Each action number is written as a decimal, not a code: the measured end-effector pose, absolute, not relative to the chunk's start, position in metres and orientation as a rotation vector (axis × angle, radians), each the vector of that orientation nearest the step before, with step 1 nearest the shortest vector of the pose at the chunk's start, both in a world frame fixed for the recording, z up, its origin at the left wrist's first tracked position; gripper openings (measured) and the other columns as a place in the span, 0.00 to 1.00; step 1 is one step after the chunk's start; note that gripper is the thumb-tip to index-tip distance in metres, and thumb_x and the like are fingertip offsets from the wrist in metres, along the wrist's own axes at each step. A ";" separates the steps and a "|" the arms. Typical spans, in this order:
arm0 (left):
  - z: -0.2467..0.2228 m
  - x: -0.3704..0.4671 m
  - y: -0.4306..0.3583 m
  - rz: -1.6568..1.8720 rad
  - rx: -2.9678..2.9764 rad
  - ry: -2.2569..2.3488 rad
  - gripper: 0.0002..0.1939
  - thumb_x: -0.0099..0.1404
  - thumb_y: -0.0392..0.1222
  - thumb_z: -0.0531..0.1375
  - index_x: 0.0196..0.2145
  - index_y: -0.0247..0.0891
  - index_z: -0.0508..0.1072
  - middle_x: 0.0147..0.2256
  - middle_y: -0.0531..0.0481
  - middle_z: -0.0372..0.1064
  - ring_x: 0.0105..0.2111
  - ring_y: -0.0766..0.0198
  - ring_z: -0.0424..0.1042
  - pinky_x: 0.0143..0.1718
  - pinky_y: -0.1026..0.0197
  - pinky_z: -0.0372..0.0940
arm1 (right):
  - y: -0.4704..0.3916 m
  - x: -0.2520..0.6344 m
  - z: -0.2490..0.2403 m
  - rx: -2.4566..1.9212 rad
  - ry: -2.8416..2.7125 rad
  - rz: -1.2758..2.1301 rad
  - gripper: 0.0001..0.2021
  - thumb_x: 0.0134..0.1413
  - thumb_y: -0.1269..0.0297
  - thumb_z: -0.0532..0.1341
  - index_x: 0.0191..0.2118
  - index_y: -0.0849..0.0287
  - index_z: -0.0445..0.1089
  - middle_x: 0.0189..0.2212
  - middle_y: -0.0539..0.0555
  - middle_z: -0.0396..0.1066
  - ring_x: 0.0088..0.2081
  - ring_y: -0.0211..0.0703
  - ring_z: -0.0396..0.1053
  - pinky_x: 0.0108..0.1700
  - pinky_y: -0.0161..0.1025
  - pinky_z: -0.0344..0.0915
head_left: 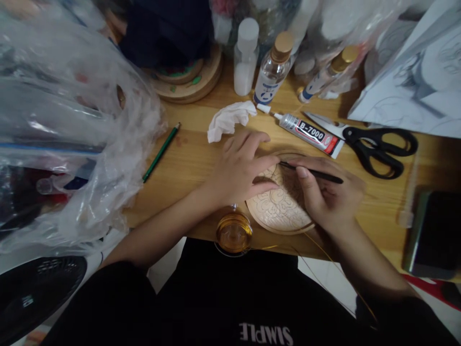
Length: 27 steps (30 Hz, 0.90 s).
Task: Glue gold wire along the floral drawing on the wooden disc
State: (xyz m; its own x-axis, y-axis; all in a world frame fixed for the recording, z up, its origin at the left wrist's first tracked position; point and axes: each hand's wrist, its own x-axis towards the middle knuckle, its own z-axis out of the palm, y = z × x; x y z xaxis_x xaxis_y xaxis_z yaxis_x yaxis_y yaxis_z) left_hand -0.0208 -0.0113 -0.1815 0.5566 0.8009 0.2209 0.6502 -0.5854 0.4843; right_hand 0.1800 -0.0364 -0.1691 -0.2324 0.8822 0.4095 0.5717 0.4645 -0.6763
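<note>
Wooden desk [194, 158] | your left hand [239, 168] lying flat, pinning disc [279, 209] | right hand [329, 197] pinching tool [311, 172] over disc | spool [234, 233] sitting beside disc: an elbow nudge could be tipping it off.

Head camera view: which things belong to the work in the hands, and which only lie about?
In use:
- round wooden disc with a drawn pattern, under left hand
- thin black tool, held by right hand
- spool of gold wire, beside the disc

Lying about:
- black-handled scissors
- B-7000 glue tube
- green pencil
- crumpled white tissue
</note>
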 end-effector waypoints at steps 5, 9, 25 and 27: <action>-0.182 -0.021 -0.011 0.576 2.435 1.192 0.22 0.59 0.53 0.69 0.48 0.42 0.77 0.55 0.40 0.65 0.56 0.45 0.63 0.54 0.43 0.60 | -0.033 0.185 -0.167 -1.168 -2.003 0.527 0.10 0.59 0.75 0.62 0.44 0.55 0.75 0.42 0.52 0.81 0.44 0.41 0.79 0.48 0.35 0.75; -0.180 -0.021 -0.011 0.561 2.417 1.190 0.20 0.59 0.53 0.69 0.47 0.42 0.77 0.55 0.41 0.65 0.57 0.45 0.63 0.54 0.43 0.60 | -0.028 0.187 -0.165 -1.121 -2.071 0.493 0.10 0.59 0.74 0.62 0.45 0.54 0.75 0.42 0.51 0.81 0.44 0.42 0.79 0.48 0.37 0.76; -0.180 -0.021 -0.013 0.607 2.455 1.215 0.10 0.68 0.43 0.61 0.44 0.42 0.79 0.55 0.41 0.66 0.56 0.47 0.63 0.52 0.44 0.60 | -0.023 0.190 -0.155 -1.063 -2.156 0.504 0.10 0.58 0.73 0.63 0.45 0.55 0.76 0.41 0.52 0.81 0.43 0.40 0.79 0.46 0.37 0.76; -0.180 -0.021 -0.012 0.617 2.468 1.217 0.10 0.68 0.42 0.60 0.45 0.43 0.79 0.55 0.42 0.66 0.56 0.48 0.63 0.52 0.45 0.60 | -0.021 0.190 -0.154 -1.067 -2.147 0.529 0.10 0.58 0.73 0.63 0.45 0.55 0.76 0.41 0.52 0.81 0.43 0.40 0.80 0.45 0.36 0.76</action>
State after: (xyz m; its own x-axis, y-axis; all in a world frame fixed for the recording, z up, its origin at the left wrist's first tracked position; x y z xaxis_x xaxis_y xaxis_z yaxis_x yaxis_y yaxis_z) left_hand -0.0214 -0.0125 -0.1805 0.5436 0.8051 0.2371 0.6670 -0.5859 0.4603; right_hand 0.1905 -0.0211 -0.1538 -0.4387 0.8104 0.3883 0.5374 0.5829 -0.6094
